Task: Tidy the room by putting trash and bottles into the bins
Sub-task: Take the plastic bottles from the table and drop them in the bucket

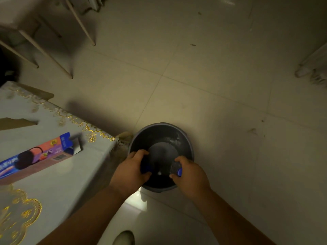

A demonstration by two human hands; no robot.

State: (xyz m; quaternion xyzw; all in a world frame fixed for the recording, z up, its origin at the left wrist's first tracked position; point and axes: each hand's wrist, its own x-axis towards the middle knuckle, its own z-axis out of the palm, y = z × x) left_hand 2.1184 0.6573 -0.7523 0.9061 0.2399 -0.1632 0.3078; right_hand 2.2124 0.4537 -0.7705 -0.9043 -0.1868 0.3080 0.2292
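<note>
Clear plastic with a blue cap, the bottle (175, 167) in the right hand (190, 174) looks light, thin-walled and easy to dent. The fingers curl around it near the cap. The left hand (130, 167) grips a blue thing (145, 167), mostly hidden, perhaps a second bottle. Both are held over the open dark bin (182, 137) on the floor (212, 76), so I judge nothing blocks the drop. A biscuit box (35, 156) lies on the table (62, 191) beside the bin; chair legs (53, 55) stand well apart.
</note>
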